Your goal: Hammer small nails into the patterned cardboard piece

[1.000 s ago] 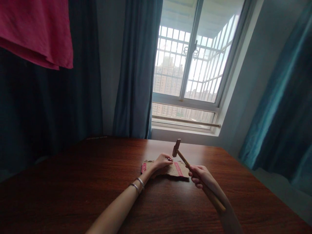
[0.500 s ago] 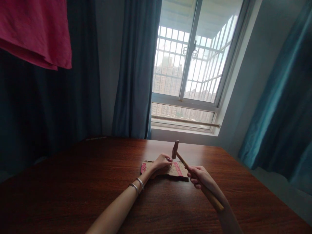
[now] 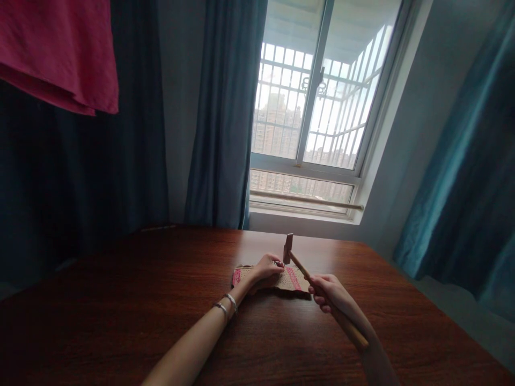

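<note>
A flat tan piece with pink stripes and small dots (image 3: 295,280) lies on the wooden table (image 3: 120,321). My left hand (image 3: 266,266) rests on it, fingertips pinched together on something too small to make out. My right hand (image 3: 328,293) is closed round the wooden handle of a small hammer (image 3: 288,247). The hammer's head hangs just above my left fingertips.
The table's far edge runs below a barred window (image 3: 314,107) with blue curtains (image 3: 225,118) on both sides. A pink cloth (image 3: 60,48) hangs at the upper left. Two bracelets (image 3: 226,304) sit on my left wrist.
The hammer head has come down a little toward my left fingertips. My left hand has stayed in place on the striped piece.
</note>
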Action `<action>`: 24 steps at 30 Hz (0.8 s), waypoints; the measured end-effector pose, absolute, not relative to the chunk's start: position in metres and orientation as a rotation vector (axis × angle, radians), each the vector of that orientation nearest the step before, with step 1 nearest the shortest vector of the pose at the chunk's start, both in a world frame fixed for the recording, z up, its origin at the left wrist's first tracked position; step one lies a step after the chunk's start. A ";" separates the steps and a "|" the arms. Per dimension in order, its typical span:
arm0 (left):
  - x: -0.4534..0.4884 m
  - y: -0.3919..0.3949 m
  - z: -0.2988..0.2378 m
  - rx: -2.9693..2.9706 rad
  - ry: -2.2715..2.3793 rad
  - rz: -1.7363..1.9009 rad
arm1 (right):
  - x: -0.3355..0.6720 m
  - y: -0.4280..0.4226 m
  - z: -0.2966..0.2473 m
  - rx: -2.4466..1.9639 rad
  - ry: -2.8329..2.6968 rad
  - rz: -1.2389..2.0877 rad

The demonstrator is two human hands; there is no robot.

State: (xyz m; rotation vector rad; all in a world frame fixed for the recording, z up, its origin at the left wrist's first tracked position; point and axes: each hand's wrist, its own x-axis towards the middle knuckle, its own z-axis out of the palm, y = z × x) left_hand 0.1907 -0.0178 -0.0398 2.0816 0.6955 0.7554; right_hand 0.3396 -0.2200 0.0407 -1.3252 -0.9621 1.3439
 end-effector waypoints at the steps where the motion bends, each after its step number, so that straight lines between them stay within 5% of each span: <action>1: 0.190 -0.018 -0.039 2.079 0.689 0.753 | 0.340 -0.220 0.041 -1.320 -0.965 1.349; 24: 0.190 -0.015 -0.042 2.088 0.656 0.731 | 0.342 -0.218 0.038 -1.295 -0.952 1.339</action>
